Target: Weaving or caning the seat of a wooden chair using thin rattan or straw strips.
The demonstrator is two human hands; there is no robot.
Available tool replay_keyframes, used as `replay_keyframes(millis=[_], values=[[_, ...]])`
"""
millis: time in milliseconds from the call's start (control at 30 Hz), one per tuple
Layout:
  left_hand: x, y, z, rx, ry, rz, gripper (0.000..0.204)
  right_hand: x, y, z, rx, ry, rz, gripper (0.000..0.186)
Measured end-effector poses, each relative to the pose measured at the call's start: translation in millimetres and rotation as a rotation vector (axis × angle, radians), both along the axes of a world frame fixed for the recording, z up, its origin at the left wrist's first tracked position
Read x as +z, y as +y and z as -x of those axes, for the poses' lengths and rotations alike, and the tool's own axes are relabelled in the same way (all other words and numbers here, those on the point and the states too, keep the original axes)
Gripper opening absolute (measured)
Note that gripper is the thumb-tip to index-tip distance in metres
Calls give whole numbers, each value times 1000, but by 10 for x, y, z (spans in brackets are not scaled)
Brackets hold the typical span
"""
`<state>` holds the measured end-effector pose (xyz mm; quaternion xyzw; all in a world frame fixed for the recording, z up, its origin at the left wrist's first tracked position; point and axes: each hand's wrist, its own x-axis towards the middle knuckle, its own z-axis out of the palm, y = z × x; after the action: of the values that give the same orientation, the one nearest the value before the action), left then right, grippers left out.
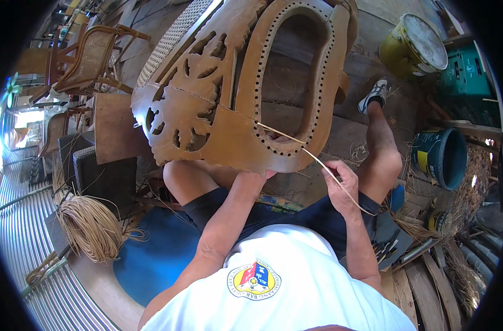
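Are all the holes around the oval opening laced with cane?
No: bare dark holes line both sides of the oval wooden rim, and a pale strand crosses only its lower end, leading to the right hand.

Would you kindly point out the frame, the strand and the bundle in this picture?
Frame [228, 135]: head view, on its solid, uncarved lower part.
Strand [316, 159]: head view, on its middle stretch.
Bundle [91, 227]: head view, on the middle of its loops.
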<state>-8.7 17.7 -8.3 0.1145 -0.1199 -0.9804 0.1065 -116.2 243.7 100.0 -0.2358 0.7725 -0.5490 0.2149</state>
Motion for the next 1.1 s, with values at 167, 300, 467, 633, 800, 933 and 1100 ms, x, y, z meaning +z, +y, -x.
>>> replay_keyframes(millis=[167, 300, 467, 633, 800, 933, 1100], values=[[202, -57, 40, -88, 35, -48, 56, -29, -2, 11, 14, 36, 4, 7], [297, -15, 21, -17, -163, 188, 58, -53, -37, 20, 17, 37, 36, 8], [176, -98, -42, -13, -185, 323, 58, -92, -95, 31, 22, -82, 37, 10], [113, -148, -34, -4, -79, 613, 55, -118, -105, 27, 29, -99, 74, 11], [274, -128, -3, -54, -343, 2094, 49, -137, -42, 21, 8, -151, 27, 10], [383, -83, 75, -43, -418, 1700, 45, -180, 9, 35, -5, -143, 34, 11], [535, -92, 89, -201, -450, 2226, 48, -226, 50, 63, -14, -168, -1, 15]])
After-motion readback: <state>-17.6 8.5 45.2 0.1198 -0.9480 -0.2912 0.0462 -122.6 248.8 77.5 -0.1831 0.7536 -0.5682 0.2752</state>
